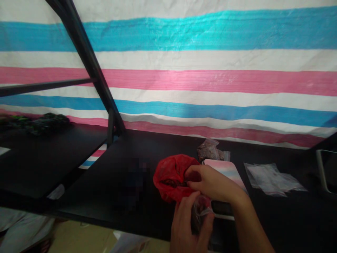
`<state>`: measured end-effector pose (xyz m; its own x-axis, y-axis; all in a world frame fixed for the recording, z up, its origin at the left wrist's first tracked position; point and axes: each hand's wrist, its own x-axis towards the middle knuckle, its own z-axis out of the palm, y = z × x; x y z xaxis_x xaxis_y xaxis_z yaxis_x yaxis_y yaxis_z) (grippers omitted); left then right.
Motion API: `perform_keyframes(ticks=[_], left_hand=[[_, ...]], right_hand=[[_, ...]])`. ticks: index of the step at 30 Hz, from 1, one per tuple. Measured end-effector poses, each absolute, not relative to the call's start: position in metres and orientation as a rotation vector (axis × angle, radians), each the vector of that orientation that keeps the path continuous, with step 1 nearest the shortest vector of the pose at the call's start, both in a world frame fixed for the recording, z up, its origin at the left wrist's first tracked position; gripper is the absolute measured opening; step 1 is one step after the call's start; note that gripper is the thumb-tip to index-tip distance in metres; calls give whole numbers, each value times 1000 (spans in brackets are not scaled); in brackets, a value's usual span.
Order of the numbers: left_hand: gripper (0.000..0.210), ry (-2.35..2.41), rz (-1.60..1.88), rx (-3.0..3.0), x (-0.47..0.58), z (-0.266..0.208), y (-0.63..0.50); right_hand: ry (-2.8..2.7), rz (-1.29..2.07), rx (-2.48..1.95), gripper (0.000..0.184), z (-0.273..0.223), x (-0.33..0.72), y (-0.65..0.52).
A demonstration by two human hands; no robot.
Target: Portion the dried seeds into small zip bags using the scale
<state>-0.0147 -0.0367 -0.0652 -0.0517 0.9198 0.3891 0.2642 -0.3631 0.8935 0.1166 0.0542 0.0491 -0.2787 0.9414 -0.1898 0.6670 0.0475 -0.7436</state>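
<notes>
A red plastic bag [168, 168] stands with its mouth rolled open on the black table, and dark brown bits show inside. My right hand [207, 179] reaches into it from the right, fingers bent together among the bits; what they pinch is hidden. Just in front, my left hand [188, 223] grips a small clear plastic bag [202, 207] between thumb and fingers, its mouth held open. Under my right forearm lies a flat scale-like device [223, 168] with a pink, white and blue top, partly covered.
Filled clear bags [207, 151] of brown bits lie behind the device. Flat clear zip bags [273, 179] are piled at right, near a grey-framed object [325, 172]. A black metal frame [86, 63] rises at left before a striped sheet [197, 80]. Dark green foliage [44, 123] lies far left.
</notes>
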Motion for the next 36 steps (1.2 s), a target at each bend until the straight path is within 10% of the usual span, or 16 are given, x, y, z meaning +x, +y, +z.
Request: perform_keyframes(ticks=[36], left_hand=[[50, 1227, 1556, 1357, -59, -10, 23]], right_hand=[[-1669, 608, -1353, 25, 85, 119, 44]])
